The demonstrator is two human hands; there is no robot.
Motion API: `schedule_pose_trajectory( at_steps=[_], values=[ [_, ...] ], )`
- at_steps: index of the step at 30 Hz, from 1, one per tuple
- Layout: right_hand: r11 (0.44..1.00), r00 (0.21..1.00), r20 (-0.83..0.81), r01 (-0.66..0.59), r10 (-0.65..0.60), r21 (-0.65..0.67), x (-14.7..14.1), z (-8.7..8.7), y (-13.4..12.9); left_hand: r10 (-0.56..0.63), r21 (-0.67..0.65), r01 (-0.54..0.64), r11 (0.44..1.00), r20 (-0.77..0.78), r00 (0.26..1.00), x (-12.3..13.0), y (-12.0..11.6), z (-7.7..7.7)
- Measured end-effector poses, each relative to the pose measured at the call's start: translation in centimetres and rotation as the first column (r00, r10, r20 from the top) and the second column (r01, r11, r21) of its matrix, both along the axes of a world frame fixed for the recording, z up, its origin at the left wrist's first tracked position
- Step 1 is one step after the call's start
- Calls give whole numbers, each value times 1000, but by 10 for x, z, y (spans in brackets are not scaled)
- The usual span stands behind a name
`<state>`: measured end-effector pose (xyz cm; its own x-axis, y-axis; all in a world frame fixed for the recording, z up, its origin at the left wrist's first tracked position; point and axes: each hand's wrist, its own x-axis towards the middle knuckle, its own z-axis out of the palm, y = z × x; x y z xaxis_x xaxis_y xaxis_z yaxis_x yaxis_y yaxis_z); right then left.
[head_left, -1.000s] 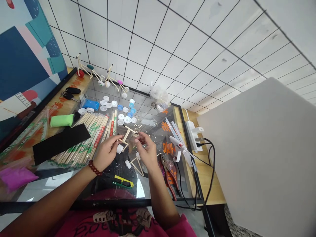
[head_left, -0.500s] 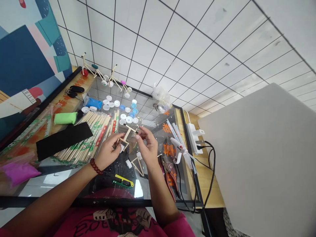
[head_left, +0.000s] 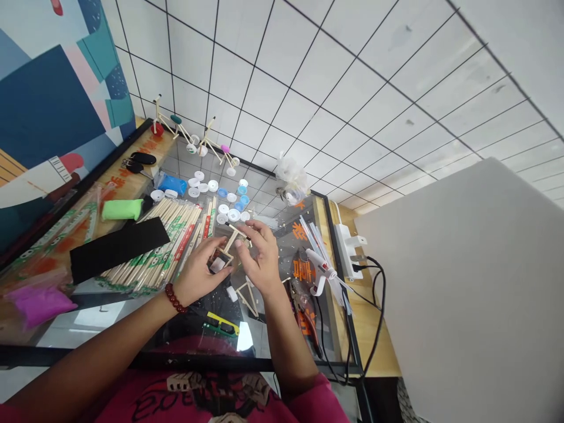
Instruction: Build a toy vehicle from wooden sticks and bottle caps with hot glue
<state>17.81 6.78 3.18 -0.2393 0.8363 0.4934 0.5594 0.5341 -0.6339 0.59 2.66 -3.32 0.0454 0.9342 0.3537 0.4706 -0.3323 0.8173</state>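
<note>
Tabletop (head_left: 282, 249): glossy glass, mirror-like. Held stick frame (head_left: 231, 242): bare wood, matt. Chopsticks (head_left: 167, 235): similar pale wood, shiny clear plastic film. Caps (head_left: 233, 215): smooth plastic. Black sheet (head_left: 118, 249): dead matt (paper or foam, can't tell). Glue gun (head_left: 320, 267): smooth white plastic. Bracelet beads (head_left: 175, 298): polished, glossy.

The light is soft — white glare marks the glass tabletop (head_left: 245, 338), and wide-angle distortion stretches the wall tiles (head_left: 324, 79).
</note>
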Motion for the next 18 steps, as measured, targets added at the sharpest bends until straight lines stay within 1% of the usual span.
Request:
schedule_pose_trajectory(
  at_steps=[3, 7, 9, 12, 18],
  values=[
    [999, 997, -69, 39, -40, -11, 8, 3, -5, 38, 39, -35, 999, -63, 997, 0, -1, -1],
    [990, 976, -173, 125, -134, -63, 30, 3, -16, 90, 17, -88, 996, -192, 977, -1, -2, 0],
    [981, 961, -203, 174, -188, -83, 41, -2, -21, 95, -15, -101, 995, -240, 966, -1, -2, 0],
    [970, 945, -227, 217, -237, -111, 51, -12, -26, 92, -39, -106, 994, -274, 957, -2, -1, -2],
    [967, 939, -245, 212, -242, -143, 48, -27, -32, 85, -28, -95, 995, -252, 964, -3, -2, -5]
  ],
)
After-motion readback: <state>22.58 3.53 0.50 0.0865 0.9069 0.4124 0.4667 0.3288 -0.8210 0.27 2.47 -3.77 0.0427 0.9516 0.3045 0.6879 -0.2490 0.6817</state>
